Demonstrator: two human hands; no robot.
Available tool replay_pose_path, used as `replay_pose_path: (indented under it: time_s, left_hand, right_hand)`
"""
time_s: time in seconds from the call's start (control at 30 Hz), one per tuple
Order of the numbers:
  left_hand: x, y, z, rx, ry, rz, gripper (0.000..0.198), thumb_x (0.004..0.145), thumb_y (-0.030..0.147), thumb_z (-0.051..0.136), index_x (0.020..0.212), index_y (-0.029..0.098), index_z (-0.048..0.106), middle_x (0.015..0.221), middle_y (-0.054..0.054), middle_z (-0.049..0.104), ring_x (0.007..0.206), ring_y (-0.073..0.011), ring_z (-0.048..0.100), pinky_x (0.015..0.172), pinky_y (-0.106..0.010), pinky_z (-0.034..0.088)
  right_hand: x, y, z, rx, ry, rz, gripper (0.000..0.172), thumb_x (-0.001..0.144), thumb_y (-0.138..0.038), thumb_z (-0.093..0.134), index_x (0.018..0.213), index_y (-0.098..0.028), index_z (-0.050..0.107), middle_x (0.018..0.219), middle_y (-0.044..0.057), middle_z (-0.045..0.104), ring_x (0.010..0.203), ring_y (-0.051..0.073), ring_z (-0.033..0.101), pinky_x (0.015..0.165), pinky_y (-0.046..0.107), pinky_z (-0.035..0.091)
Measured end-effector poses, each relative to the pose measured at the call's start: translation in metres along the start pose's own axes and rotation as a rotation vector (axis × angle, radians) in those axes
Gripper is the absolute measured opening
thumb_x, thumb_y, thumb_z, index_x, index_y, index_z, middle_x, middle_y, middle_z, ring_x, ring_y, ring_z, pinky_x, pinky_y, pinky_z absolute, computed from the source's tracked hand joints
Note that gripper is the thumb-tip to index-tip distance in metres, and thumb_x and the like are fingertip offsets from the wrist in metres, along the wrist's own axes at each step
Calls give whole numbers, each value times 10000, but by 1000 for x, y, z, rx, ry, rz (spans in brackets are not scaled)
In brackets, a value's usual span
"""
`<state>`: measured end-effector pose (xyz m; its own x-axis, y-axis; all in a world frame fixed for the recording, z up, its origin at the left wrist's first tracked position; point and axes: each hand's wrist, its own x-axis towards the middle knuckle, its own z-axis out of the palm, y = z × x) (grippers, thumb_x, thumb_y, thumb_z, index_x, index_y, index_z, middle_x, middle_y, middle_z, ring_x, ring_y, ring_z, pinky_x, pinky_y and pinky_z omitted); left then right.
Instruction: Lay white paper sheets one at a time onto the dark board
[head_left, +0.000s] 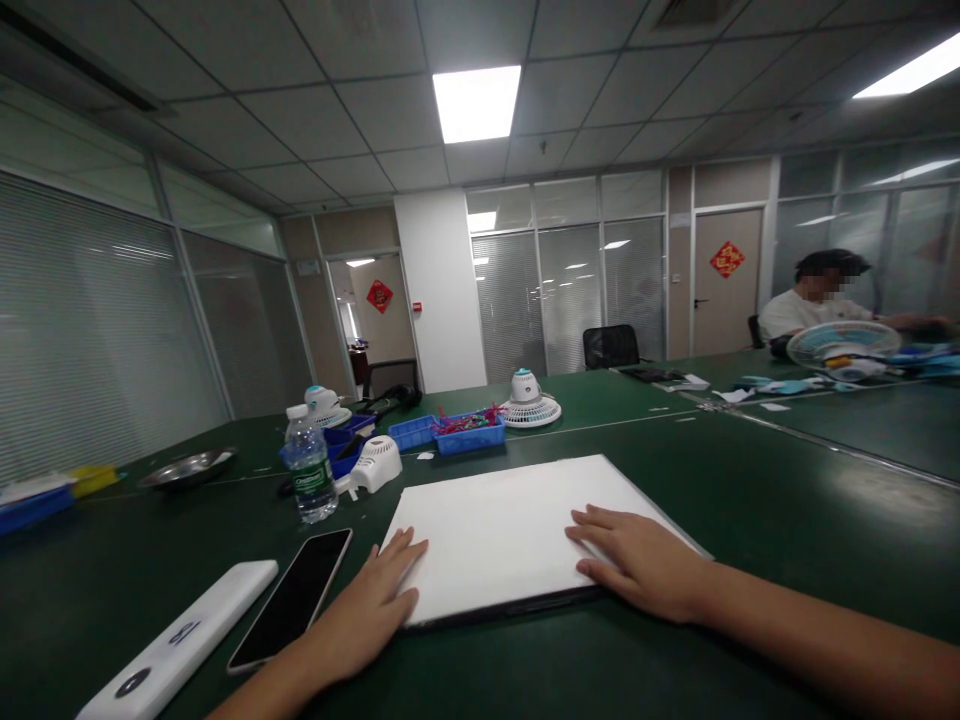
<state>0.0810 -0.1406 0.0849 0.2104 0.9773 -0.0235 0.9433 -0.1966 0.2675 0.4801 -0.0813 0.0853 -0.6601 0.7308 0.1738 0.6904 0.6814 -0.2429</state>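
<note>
A flat white sheet-like top [502, 535], with a dark edge showing beneath its front, lies on the green table before me. My left hand [375, 600] rests on its left edge, fingers spread. On the right part of it lies my right hand [637, 560], palm down with the fingers apart. Neither hand holds anything. Just left of my left hand is a smartphone [292, 600] with a dark screen. Beside the phone sits a long white device [180, 640] with a dark round spot on it.
A water bottle [309, 465] stands behind the phone, near a white plastic housing [376, 463]. Blue trays [471, 440], one with red wires, and a white fan part [531, 408] are farther back. A metal dish [187, 468] lies left. A person [814, 300] sits far right behind a fan guard [844, 345].
</note>
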Motion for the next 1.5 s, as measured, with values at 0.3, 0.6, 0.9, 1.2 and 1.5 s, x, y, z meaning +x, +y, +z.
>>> replay_pose_path:
  time_s: [0.3,0.6,0.9,1.2,1.5]
  left_hand:
    - [2,1,2,44,23,3,575,980,308,339,1540,183,368,1644,-87,234,1529,-269,160,1237,-546,143]
    - [3,-11,15,101,34,67,701,992,666,273,1575,279,236,1665,-46,108,1534,-312,88,1237,-591,113]
    - [-1,-17,9,68,-27,135,740,970,688,348,1580,335,123,1671,-41,48,1534,-327,31,1235,-615,106]
    - [-7,-11,-1,78,-63,162,961,896,753,449,1582,269,-18,1664,-88,-32,1532,-350,-14,1226,-629,77]
    - [-10,-10,-4,69,-61,163,987,875,772,465,1565,303,-61,1669,-73,-2,1533,-359,14,1218,-656,44]
  right_hand:
    - [2,9,-5,33,18,47,667,976,-667,342,1480,-264,509,1529,86,504,1398,275,466,1171,444,334]
    - [8,93,-11,12,197,566,688,879,-515,547,1424,-95,542,1391,214,609,1236,378,594,1069,533,411]
    - [21,117,-8,650,385,636,542,838,-295,592,1340,-91,597,1357,184,646,1226,284,629,1073,421,459]
    - [18,110,-21,1113,574,542,771,705,-101,568,1455,-222,436,1440,133,592,1123,256,693,790,364,618]
    - [26,120,-16,1010,641,715,733,742,-205,564,1469,-179,477,1310,171,669,1205,324,641,747,363,579]
